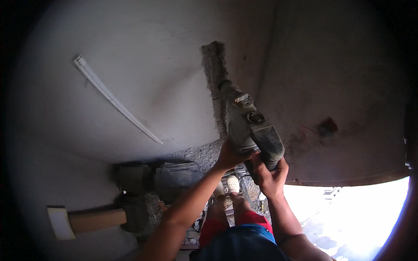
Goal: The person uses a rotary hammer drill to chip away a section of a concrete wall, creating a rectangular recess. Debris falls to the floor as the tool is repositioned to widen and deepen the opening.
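While L hand wraps lower body and R hand closes on rear end, both holding rotary hammer, tool's nose sits over rough channel in pale wall. Tool tilted, nose up & left. Progress: channel open from squarish upper end to nr wall's lower edge; prob. most of length roughed out. Remaining: channel edges ragged; depth + stretch behind tool n/v, so can't say how much. Bit contact w/ wall: can't tell. Wall L of channel uncut; white strip slants there, lower end nr wall's lower edge. Rubble below wall. Writing: no brand, label or lettering legible; any marks on tool's dial too small.
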Tool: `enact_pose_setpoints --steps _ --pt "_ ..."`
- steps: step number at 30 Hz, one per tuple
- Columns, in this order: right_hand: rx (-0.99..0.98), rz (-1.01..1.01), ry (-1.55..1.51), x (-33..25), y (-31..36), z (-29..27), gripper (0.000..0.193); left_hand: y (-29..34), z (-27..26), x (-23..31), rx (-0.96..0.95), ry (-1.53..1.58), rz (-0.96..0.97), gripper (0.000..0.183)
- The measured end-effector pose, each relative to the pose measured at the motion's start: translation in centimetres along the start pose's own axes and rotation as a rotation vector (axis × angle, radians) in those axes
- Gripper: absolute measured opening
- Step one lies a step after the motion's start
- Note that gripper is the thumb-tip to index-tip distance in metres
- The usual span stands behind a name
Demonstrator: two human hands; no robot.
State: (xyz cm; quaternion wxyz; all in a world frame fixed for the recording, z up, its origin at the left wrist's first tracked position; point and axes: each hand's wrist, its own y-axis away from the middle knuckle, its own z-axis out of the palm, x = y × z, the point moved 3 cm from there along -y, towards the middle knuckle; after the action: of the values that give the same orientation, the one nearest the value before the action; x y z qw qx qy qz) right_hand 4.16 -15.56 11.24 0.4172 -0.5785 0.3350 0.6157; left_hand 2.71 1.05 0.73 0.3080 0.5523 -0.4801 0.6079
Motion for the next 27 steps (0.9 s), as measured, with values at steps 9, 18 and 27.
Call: enact_pose_setpoints --steps 9,18,27 --pt "0.005 -0.047 0.085 -2.2 -7.4 0.0 0.032 -8.4 -0.4 1.1 0.007 0.092 -0.096 0.086" --pt "0.001 -0.110 0.102 -2.4 -10.9 3.3 0.035 -11.2 -4.2 -2.0 -0.070 0.103 -0.122 0.078" --pt "-0.019 -0.079 0.332 -7.2 -11.7 5.4 0.049 -10.1 -4.2 -3.4 -0.073 0.461 -0.159 0.069"
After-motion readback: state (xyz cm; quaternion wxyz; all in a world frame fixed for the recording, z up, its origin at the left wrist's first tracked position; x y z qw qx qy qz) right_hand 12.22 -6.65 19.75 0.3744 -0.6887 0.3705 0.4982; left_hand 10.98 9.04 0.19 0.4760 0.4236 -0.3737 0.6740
